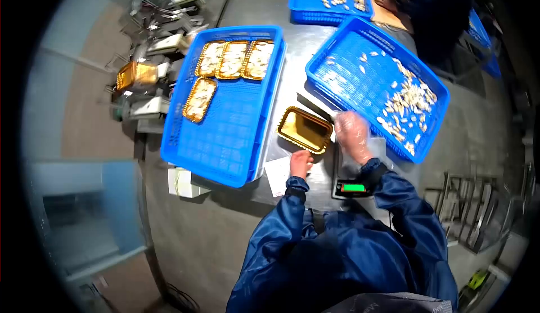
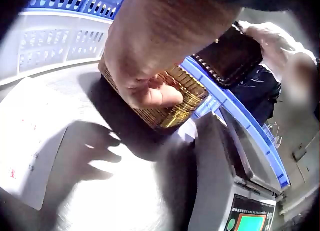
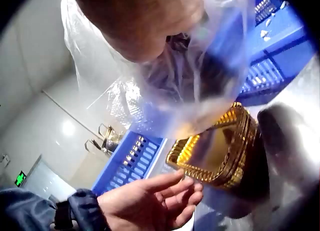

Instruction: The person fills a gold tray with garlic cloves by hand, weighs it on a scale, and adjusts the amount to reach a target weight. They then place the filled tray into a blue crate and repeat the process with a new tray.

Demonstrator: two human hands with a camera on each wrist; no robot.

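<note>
A stack of gold ribbed trays [image 1: 305, 131] stands on the metal table, its top tray bare inside. My left hand [image 1: 301, 164] is at the stack's near side, fingers loosely bent; in the right wrist view its fingertips [image 3: 192, 185] lie close below the rim. My right hand [image 1: 352, 136], in a loose clear plastic glove [image 3: 200, 86], is at the stack's right end, over the scale. Blur and plastic hide its fingers, so I cannot tell whether it holds anything. In the left wrist view a dark tray-like piece with a beaded rim [image 2: 230, 56] shows beyond the stack.
A blue crate [image 1: 216, 150] on the left holds several filled gold trays [image 1: 232, 60]. Another blue crate [image 1: 349, 71] on the right holds loose pale pieces [image 1: 413, 99]. A digital scale [image 1: 354, 188] and white paper [image 1: 277, 177] lie near me. Another person [image 1: 439, 9] works at the back right.
</note>
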